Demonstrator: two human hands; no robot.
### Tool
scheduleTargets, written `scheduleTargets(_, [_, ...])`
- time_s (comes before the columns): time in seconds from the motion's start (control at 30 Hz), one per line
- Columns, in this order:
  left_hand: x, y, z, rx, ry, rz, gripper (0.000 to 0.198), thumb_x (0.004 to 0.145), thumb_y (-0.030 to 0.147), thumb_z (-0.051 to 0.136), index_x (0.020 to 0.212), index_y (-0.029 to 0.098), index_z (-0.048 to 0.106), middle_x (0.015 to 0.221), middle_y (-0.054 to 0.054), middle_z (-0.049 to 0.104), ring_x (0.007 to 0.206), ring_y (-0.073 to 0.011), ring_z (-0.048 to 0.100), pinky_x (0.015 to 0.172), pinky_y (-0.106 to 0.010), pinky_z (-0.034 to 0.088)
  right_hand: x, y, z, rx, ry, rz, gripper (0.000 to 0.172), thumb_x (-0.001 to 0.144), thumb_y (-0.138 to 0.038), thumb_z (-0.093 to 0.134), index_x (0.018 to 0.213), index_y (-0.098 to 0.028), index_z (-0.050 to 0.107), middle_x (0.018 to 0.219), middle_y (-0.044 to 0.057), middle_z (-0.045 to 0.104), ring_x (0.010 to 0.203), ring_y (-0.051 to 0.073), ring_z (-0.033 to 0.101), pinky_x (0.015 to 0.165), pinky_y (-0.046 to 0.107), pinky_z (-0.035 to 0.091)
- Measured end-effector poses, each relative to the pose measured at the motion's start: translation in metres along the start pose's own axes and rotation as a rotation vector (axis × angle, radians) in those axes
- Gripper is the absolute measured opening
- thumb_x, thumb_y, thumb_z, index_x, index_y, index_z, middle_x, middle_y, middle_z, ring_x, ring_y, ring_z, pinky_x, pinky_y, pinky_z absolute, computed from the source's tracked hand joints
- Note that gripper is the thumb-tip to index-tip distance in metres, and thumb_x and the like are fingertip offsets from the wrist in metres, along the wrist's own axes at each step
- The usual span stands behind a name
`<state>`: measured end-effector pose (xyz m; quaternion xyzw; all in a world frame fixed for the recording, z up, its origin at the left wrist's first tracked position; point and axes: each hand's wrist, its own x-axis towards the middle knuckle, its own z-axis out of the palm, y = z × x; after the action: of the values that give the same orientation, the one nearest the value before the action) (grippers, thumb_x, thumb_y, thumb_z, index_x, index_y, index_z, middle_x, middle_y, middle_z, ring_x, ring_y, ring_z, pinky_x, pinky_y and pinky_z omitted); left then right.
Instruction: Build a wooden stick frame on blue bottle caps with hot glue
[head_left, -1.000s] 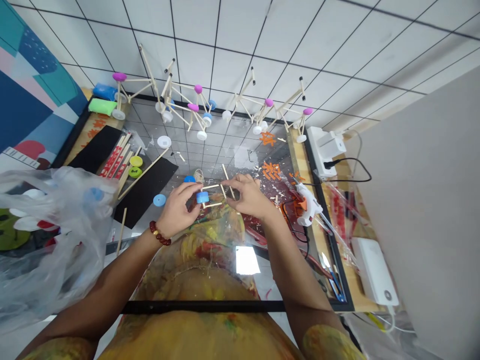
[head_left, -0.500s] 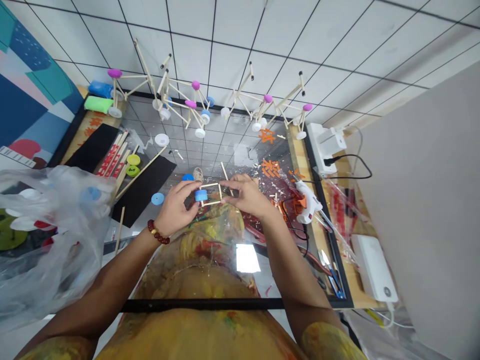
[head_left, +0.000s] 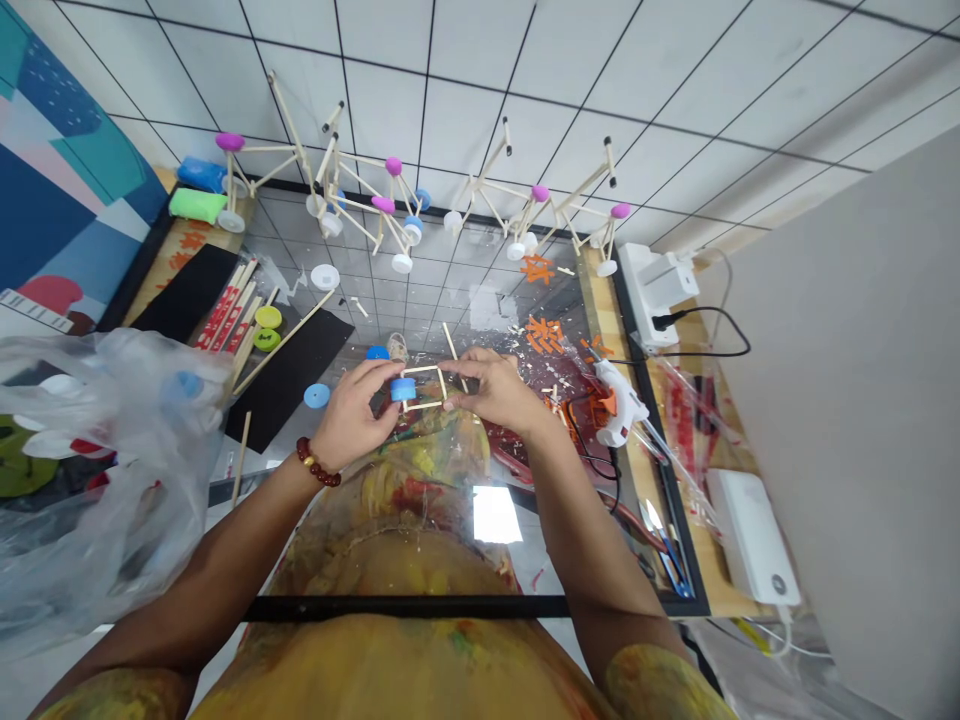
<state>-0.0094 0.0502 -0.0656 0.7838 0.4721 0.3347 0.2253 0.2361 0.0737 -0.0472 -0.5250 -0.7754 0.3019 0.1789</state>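
Observation:
Between my two hands, above the glossy tabletop, is a small frame of wooden sticks with a blue wheel at its left end. My left hand, with a beaded bracelet at the wrist, pinches the wheel end between thumb and fingers. On the opposite side, my right hand grips the short cross stick with thumb and forefinger. A loose stick lies just beyond the right fingers. Two more blue discs rest near my left hand, one blue disc to its left and another beyond it.
Stick models with wheels and purple caps line the back wall. A white glue gun and blue-handled scissors lie right, near a power strip. Left are a plastic bag, bundled sticks and black sheets.
Both hands keep the same hold on the stick frame. The whole view has shifted very slightly; nothing else visibly differs.

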Motion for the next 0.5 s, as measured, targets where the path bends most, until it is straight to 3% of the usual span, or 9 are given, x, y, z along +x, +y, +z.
scheduleTargets(0.2, [-0.0004, 0.0003, -0.0004, 0.005, -0.005, -0.001, 0.044, 0.080, 0.015, 0.058, 0.123, 0.020, 0.061, 0.125, -0.010, 0.066, 0.118, -0.0262, 0.061, 0.102, -0.043, 0.050, 0.0013, -0.0026, -0.0041, -0.013, -0.012, 0.036, 0.055, 0.068, -0.027, 0.088, 0.120, -0.023, 0.071, 0.097, 0.005, 0.068, 0.092, 0.023, 0.060, 0.087, 0.037, 0.032])
scheduleTargets(0.5, [0.0003, 0.0003, -0.0003, 0.000, 0.000, 0.000, 0.043, 0.079, 0.015, 0.058, 0.122, 0.020, 0.061, 0.124, -0.009, 0.066, 0.118, -0.0258, 0.062, 0.102, -0.043, 0.050, 0.0010, -0.0014, -0.0027, 0.016, -0.010, 0.000, 0.035, 0.077, -0.020, 0.078, 0.112, -0.022, 0.075, 0.099, 0.005, 0.069, 0.092, 0.022, 0.061, 0.090, 0.037, 0.036])
